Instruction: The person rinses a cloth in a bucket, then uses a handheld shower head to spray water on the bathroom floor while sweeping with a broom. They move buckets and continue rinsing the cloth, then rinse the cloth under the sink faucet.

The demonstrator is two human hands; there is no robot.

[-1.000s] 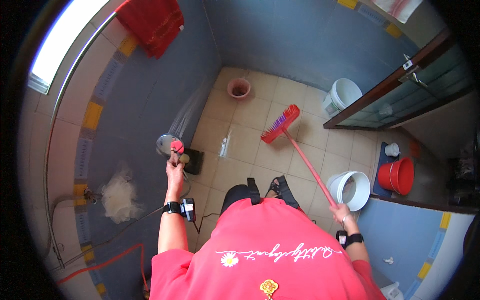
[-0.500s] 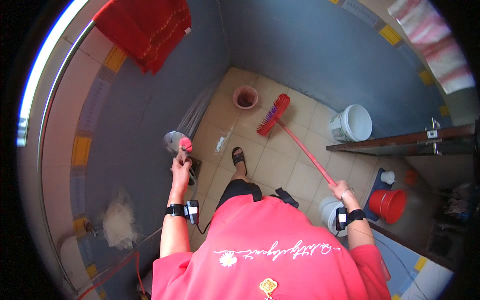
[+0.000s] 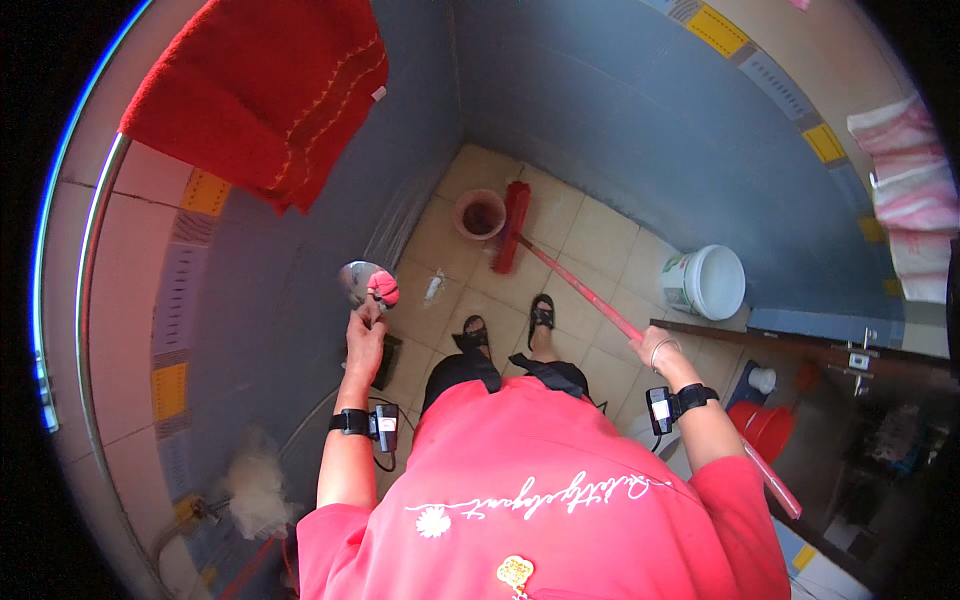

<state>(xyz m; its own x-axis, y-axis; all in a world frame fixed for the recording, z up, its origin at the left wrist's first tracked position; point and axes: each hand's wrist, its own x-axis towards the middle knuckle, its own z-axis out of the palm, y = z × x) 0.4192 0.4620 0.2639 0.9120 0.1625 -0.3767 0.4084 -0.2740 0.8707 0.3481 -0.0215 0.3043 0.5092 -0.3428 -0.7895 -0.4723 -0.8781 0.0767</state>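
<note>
Red broom [image 3: 512, 228] work, in the head view: my right hand [image 3: 658, 350] wraps its long handle [image 3: 580, 284], probably to reach the floor [image 3: 600, 235] just beside the pot [image 3: 463, 222]. My left hand [image 3: 364, 340] grips the shower [image 3: 368, 285], apparently tilted so its spray [image 3: 393, 232] meets the blue wall [image 3: 300, 300].

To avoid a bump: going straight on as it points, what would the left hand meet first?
Beyond the shower head it holds, the left hand would probably meet the blue wall; depth is unclear.
</note>
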